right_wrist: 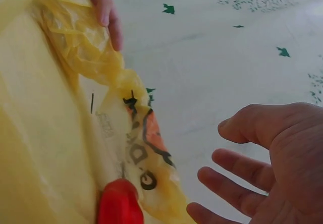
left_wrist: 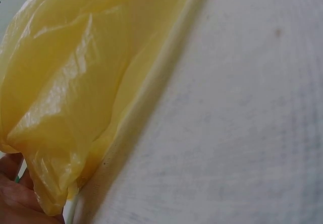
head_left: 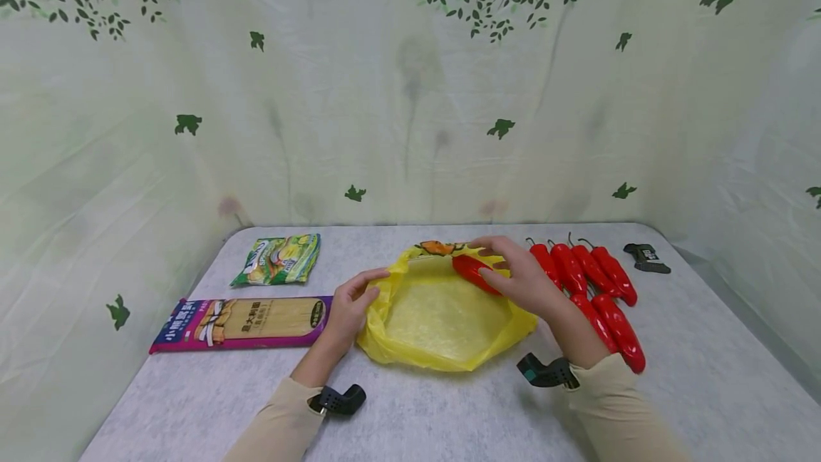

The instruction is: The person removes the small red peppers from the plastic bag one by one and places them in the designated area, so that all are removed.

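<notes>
A yellow plastic bag stands with its mouth spread on the table, an orange and dark print on its far rim. My left hand holds the bag's left rim; in the left wrist view the bag hides part of that hand. A red chili pepper leans inside the bag at its far right. Over the right rim is my right hand. Its fingers are spread apart in the right wrist view, and the pepper shows separate from them.
More red chili peppers lie in two rows to the right of the bag. Beyond them sits a small black object. On the left are a pack of spaghetti and a green snack packet. A leaf-patterned curtain borders the table.
</notes>
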Tool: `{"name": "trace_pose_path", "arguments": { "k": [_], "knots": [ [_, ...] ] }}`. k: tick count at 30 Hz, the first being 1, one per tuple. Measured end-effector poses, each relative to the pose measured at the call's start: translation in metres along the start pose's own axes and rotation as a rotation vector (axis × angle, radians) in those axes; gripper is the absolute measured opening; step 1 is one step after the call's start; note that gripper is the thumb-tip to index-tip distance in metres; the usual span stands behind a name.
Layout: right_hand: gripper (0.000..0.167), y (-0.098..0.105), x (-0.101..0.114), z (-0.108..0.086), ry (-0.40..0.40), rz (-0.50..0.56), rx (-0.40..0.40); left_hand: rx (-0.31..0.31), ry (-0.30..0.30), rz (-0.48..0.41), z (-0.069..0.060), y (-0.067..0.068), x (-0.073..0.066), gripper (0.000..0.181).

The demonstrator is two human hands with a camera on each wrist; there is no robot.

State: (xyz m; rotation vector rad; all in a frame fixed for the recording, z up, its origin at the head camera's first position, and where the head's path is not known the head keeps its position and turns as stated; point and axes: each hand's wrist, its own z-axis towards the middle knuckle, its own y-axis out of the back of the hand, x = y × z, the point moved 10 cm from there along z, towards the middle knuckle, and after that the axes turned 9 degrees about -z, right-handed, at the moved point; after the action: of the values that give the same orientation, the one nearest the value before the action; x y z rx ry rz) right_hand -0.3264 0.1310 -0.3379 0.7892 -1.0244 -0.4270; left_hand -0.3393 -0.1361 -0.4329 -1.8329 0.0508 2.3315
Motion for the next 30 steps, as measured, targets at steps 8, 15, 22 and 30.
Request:
{"name": "trace_pose_path", "arguments": {
  "k": [8, 15, 22, 30],
  "knots": [
    [0.045, -0.018, -0.003, 0.002, -0.015, -0.044, 0.034, 0.007, -0.016, -0.016, -0.001, -0.001, -0.002, 0.032],
    [0.045, -0.032, -0.013, 0.002, -0.065, -0.055, 0.089, 0.012, -0.038, -0.011, -0.001, -0.001, -0.003, 0.031],
    [0.043, -0.04, -0.014, 0.004, -0.025, -0.103, 0.088, 0.01, -0.029, -0.018, -0.001, 0.0, -0.002, 0.032],
    [0.046, -0.051, -0.016, 0.003, -0.002, -0.156, 0.145, 0.01, -0.033, -0.014, -0.001, -0.001, -0.003, 0.031]
  ]
}}
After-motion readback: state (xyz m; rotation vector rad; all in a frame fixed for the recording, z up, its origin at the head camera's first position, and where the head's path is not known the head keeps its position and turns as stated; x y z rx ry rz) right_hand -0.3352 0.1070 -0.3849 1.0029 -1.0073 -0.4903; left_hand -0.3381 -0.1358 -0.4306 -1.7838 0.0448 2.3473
